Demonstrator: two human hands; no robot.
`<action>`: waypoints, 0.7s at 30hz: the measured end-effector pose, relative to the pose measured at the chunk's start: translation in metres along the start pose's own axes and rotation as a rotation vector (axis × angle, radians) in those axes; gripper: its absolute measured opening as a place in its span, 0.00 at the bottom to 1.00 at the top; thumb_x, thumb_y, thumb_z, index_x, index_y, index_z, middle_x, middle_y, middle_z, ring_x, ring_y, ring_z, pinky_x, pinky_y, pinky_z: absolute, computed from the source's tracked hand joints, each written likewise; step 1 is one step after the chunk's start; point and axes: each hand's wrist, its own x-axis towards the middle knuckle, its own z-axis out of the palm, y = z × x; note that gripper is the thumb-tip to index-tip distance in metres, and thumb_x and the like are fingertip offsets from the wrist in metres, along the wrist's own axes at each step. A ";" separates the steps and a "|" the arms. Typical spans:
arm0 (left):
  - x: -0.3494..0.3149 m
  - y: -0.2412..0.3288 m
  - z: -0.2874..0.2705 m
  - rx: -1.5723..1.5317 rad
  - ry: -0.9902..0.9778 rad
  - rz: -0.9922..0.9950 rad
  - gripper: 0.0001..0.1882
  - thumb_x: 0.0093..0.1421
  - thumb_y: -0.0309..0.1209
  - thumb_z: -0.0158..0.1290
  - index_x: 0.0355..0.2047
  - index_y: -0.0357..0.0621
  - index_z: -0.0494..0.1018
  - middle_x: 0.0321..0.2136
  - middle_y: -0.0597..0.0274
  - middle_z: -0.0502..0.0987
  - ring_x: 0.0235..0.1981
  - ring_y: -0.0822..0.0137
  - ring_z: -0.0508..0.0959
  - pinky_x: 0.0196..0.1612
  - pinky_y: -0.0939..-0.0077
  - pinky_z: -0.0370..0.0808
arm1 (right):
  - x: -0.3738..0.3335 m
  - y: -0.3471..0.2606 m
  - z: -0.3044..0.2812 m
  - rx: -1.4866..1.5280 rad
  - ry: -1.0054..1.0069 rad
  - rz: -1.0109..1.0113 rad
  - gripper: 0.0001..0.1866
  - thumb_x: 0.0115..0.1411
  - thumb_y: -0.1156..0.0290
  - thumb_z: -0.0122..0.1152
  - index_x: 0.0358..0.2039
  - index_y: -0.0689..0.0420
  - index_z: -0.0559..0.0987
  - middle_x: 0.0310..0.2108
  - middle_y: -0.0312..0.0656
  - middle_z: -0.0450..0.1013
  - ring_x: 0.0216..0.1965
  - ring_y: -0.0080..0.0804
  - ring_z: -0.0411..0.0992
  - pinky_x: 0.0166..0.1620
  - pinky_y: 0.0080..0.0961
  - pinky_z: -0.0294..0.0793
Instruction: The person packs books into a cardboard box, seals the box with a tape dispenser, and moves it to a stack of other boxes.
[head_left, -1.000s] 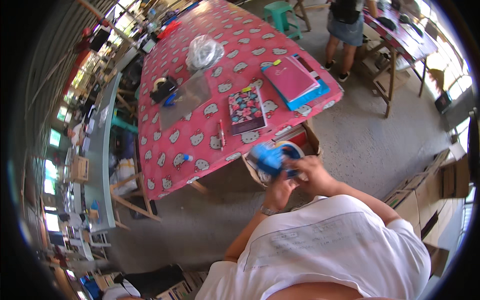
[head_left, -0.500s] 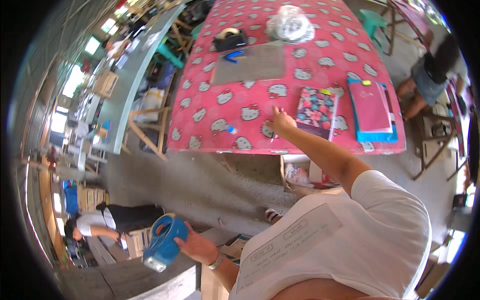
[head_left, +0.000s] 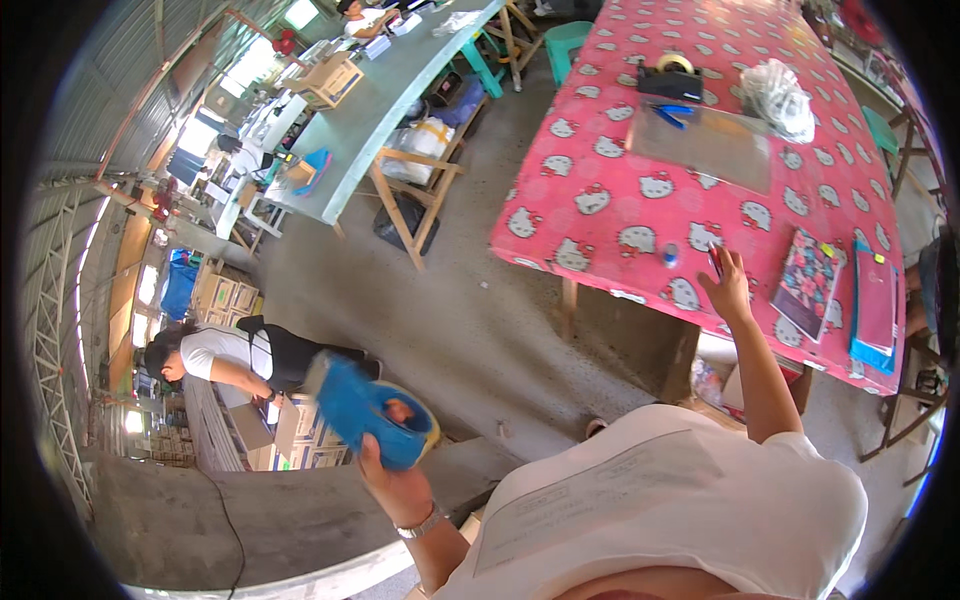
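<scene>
My left hand, with a watch at the wrist, grips a blue tape dispenser held up over the floor on the left. A roll of tape sits in it. Above the near edge of the pink-covered table, my right hand has its fingers closed round a slim red and dark thing, perhaps a pen. Left of that hand lies a small blue and white item; on its right is a floral notebook. Pink and blue folders lie beyond the notebook.
Farther back are a black tape dispenser, blue snips, a clear plastic sheet and a plastic bag. A long grey-green table stands left. A person bends over boxes at lower left.
The view has swung left, so the table sits farther right. My left hand has turned the blue dispenser, its front end now up. My right hand has lifted the slim thing off the cloth.
</scene>
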 end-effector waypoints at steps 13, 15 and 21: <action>0.157 0.011 -0.032 0.022 -0.076 0.101 0.37 0.54 0.47 0.54 0.55 0.30 0.61 0.46 0.43 0.73 0.48 0.51 0.73 0.59 0.53 0.61 | 0.102 -0.078 0.120 -0.332 -0.437 0.126 0.18 0.45 0.68 0.63 0.38 0.54 0.70 0.29 0.51 0.75 0.36 0.54 0.74 0.37 0.47 0.72; 0.177 0.024 -0.020 0.108 -0.099 0.314 0.40 0.51 0.49 0.55 0.56 0.30 0.61 0.50 0.42 0.69 0.52 0.49 0.70 0.60 0.51 0.58 | 0.133 -0.095 0.147 -0.282 -0.447 0.027 0.18 0.46 0.68 0.62 0.38 0.54 0.70 0.29 0.51 0.75 0.35 0.54 0.74 0.36 0.47 0.72; 0.245 0.065 -0.054 0.455 -0.216 1.033 0.41 0.52 0.50 0.55 0.56 0.30 0.58 0.54 0.43 0.62 0.55 0.53 0.64 0.61 0.56 0.56 | 0.196 -0.242 0.264 -0.085 -0.587 -0.274 0.15 0.49 0.69 0.61 0.38 0.55 0.72 0.27 0.49 0.75 0.31 0.50 0.75 0.33 0.42 0.71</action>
